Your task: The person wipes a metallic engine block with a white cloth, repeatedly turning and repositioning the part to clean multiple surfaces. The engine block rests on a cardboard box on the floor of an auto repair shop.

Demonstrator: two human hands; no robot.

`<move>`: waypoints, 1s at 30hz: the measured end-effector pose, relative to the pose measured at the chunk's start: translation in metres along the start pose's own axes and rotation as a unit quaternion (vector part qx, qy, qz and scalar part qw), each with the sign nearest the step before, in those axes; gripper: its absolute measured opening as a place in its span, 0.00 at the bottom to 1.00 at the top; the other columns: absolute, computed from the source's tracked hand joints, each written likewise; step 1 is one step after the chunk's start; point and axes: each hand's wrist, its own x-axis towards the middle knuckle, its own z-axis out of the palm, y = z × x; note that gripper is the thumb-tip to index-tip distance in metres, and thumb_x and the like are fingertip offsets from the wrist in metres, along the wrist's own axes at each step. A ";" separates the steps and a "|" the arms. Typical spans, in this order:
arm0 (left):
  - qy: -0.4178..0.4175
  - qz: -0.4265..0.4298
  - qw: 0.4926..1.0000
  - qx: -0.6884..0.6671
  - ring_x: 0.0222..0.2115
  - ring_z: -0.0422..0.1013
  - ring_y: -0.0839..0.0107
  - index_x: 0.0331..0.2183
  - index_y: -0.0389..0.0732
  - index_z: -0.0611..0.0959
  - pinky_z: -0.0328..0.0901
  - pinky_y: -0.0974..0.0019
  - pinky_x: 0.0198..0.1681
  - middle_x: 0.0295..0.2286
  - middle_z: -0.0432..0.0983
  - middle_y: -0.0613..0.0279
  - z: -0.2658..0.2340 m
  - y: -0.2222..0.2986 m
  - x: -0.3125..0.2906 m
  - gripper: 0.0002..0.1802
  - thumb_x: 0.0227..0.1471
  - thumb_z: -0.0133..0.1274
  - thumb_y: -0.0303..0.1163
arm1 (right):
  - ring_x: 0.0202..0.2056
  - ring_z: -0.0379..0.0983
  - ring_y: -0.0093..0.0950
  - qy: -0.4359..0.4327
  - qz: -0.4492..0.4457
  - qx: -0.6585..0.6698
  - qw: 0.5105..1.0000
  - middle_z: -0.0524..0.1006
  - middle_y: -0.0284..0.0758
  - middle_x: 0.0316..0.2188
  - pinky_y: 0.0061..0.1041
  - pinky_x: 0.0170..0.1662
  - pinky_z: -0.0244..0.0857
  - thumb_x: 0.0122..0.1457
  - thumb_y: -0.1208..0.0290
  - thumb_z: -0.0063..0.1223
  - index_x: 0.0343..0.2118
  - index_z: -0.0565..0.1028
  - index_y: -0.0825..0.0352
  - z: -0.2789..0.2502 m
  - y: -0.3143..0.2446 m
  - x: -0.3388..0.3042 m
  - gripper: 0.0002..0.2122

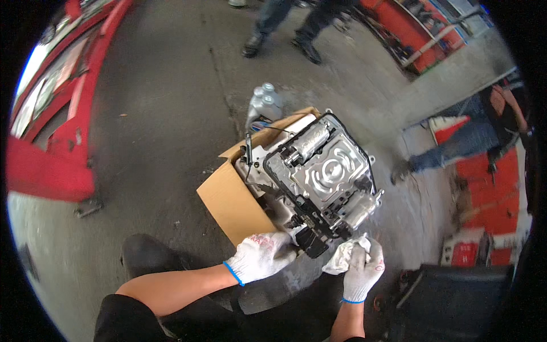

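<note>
Currently the right hand (364, 275) grips cloth (339, 257) beside the metal unit's (333, 170) edge; left hand's (262, 256) hold unclear.

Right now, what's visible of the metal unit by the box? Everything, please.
The metal unit is squarish, silver and black: a shiny plate with raised curved ridges, edged in black, silver cylinders on two opposite sides. A black block juts from its near end. It lies ridged side up, askew over the cardboard box; its support is hidden. The left hand is by that block, contact unclear; the right hand holds white cloth nearby.
</note>
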 end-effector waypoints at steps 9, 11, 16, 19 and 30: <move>-0.365 0.015 0.825 -0.432 0.43 0.77 0.64 0.58 0.39 0.74 0.73 0.61 0.46 0.44 0.79 0.55 -0.040 -0.056 0.029 0.29 0.63 0.52 0.48 | 0.35 0.80 0.46 -0.090 -0.093 -0.322 0.938 0.81 0.47 0.34 0.38 0.41 0.74 0.59 0.68 0.58 0.44 0.78 0.69 0.066 -0.090 -0.075 0.13; -0.399 0.017 0.788 -0.468 0.41 0.76 0.70 0.59 0.36 0.71 0.71 0.66 0.45 0.40 0.79 0.60 -0.037 -0.052 0.028 0.30 0.66 0.49 0.48 | 0.39 0.79 0.48 -0.148 -0.039 -0.330 0.931 0.80 0.49 0.35 0.38 0.42 0.73 0.59 0.69 0.58 0.43 0.78 0.68 0.079 -0.103 -0.081 0.12; -0.433 -0.045 0.671 -0.601 0.39 0.74 0.77 0.60 0.37 0.69 0.69 0.70 0.45 0.39 0.78 0.65 -0.041 -0.044 0.021 0.27 0.67 0.47 0.42 | 0.33 0.78 0.47 -0.180 -0.068 -0.410 0.892 0.78 0.47 0.35 0.43 0.35 0.72 0.63 0.61 0.55 0.47 0.78 0.63 0.074 -0.115 -0.083 0.14; -0.389 -0.117 0.678 -0.613 0.43 0.73 0.76 0.62 0.37 0.68 0.69 0.70 0.47 0.42 0.78 0.65 -0.046 -0.038 0.016 0.28 0.65 0.50 0.40 | 0.36 0.79 0.47 -0.155 -0.054 -0.367 0.916 0.79 0.47 0.37 0.41 0.39 0.73 0.65 0.57 0.52 0.47 0.78 0.63 0.077 -0.114 -0.091 0.16; -0.069 -0.043 0.915 -0.395 0.18 0.64 0.87 0.43 0.40 0.82 0.58 0.79 0.19 0.28 0.80 0.69 -0.116 -0.073 0.030 0.12 0.64 0.47 0.33 | 0.35 0.81 0.40 -0.086 -0.121 -0.082 0.986 0.81 0.45 0.38 0.37 0.39 0.73 0.62 0.62 0.58 0.51 0.76 0.67 0.151 -0.049 -0.110 0.18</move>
